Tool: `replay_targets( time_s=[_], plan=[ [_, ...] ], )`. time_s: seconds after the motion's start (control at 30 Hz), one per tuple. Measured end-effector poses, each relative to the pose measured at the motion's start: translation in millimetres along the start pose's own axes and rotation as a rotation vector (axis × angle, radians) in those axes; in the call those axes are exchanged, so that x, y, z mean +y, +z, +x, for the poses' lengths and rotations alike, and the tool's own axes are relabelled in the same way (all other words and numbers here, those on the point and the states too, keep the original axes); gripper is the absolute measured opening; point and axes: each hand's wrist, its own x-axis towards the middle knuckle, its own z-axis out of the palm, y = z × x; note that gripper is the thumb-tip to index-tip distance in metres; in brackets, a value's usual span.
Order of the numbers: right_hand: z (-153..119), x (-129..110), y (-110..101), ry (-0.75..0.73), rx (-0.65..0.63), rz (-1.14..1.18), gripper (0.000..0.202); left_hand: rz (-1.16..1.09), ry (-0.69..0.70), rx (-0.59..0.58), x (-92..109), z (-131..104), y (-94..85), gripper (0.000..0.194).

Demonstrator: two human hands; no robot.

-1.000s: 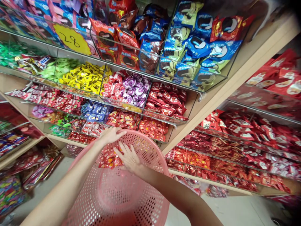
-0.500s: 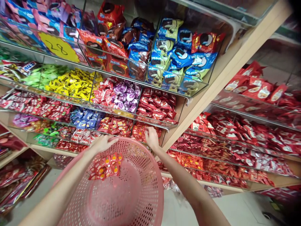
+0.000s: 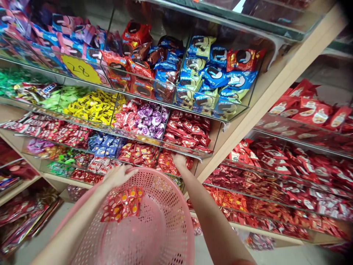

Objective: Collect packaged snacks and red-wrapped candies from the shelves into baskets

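Observation:
A pink perforated plastic basket (image 3: 180,209) is below the shelves, tilted toward me. My left hand (image 3: 118,176) grips its far-left rim, the thumb lying along the edge. Several red packets with orange and yellow spots (image 3: 124,201) lie inside on the basket's left wall. Beyond the far rim, my right hand (image 3: 179,160) reaches into a low shelf compartment of red wrapped candies (image 3: 166,164). Its fingers are hidden among the candies and behind the shelf above, so their grip does not show.
Clear-fronted shelves hold blue cookie packs (image 3: 216,75), yellow candies (image 3: 93,105), purple-and-white candies (image 3: 152,119) and dark red packets (image 3: 189,129). A yellow price tag (image 3: 81,69) reads 28. The wooden divider (image 3: 248,110) rises at right, with more red packets (image 3: 275,154) beyond it.
My right hand has gone deeper into the red candy compartment, its fingers passing out of sight. The left hand keeps its hold on the basket rim. The view has shifted slightly.

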Motion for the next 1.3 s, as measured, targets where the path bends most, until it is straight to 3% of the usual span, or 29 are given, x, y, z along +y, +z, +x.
replay_targets(
  time_s=[0.27,0.43,0.57,0.7,0.83,1.1,1.3],
  plan=[
    [-8,18,-11,0.024,0.101,0.247,0.047,0.002,-0.008,0.014,7,1,-6.7,0.063],
    [-60,43,-10,0.026,0.103,0.505,0.064,0.005,0.047,0.032,16,0,-11.2,0.069],
    [-110,54,-21,-0.109,0.108,0.756,0.073,0.027,0.049,0.028,20,0,-10.6,0.071],
    [-144,47,-44,-0.406,0.075,0.618,0.072,0.043,0.058,0.02,25,3,-8.5,0.072],
    [-154,37,-55,-0.614,0.064,0.366,0.069,0.034,0.066,0.01,31,4,-9.0,0.072],
    [-152,4,-18,-0.974,-0.15,0.123,0.062,0.024,0.058,0.03,35,3,-9.0,0.07],
    [-151,-34,8,-1.148,-0.168,0.029,0.056,0.007,0.032,0.035,31,0,-9.4,0.071]
  ],
)
